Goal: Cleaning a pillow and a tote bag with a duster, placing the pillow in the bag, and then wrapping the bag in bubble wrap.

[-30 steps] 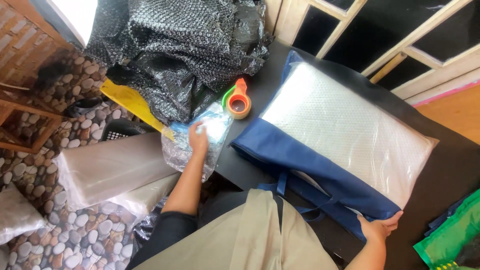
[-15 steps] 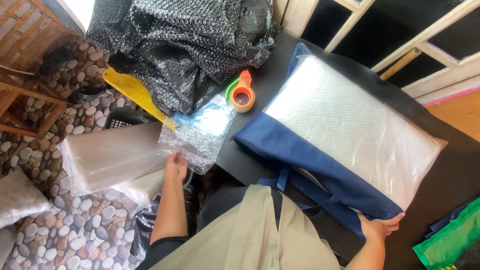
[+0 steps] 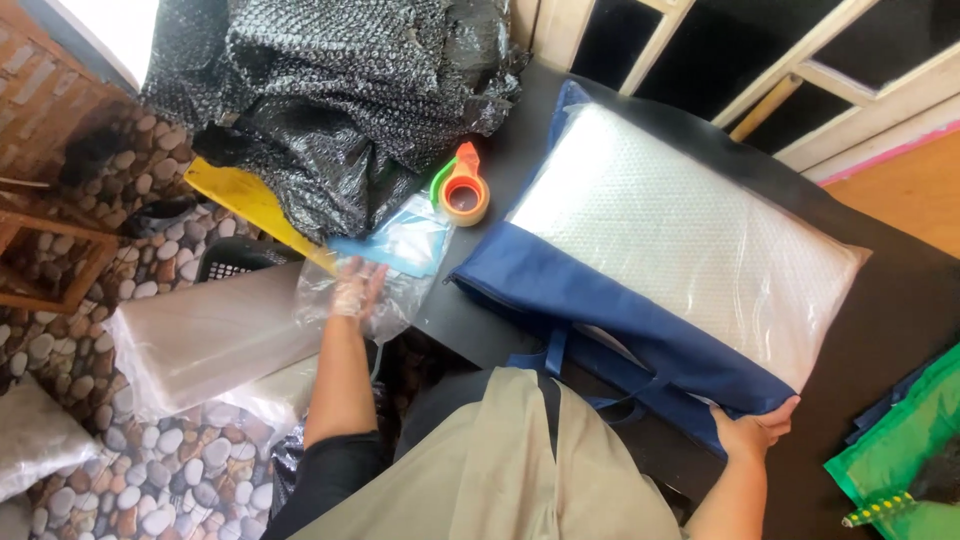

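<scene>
My left hand (image 3: 355,290) reaches under a clear bubble-wrap sheet (image 3: 385,275) that hangs off the left edge of the black table (image 3: 905,300); the fingers show through the plastic and hold it. My right hand (image 3: 755,430) grips the near corner of a large blue bag with a clear front (image 3: 660,260), which holds a white bubble-wrapped cushion and lies flat across the table. An orange and green tape dispenser (image 3: 462,192) stands between the sheet and the bag.
A heap of black bubble wrap (image 3: 340,90) fills the table's far left. A yellow strip (image 3: 245,205) pokes out beneath it. Plastic-wrapped beige cushions (image 3: 210,335) lie on the pebble-pattern floor to the left. A green bag (image 3: 900,450) sits at the right edge.
My left hand went from on top of the clear sheet, down to its lower edge, then up under it. My right hand stayed on the bag's corner.
</scene>
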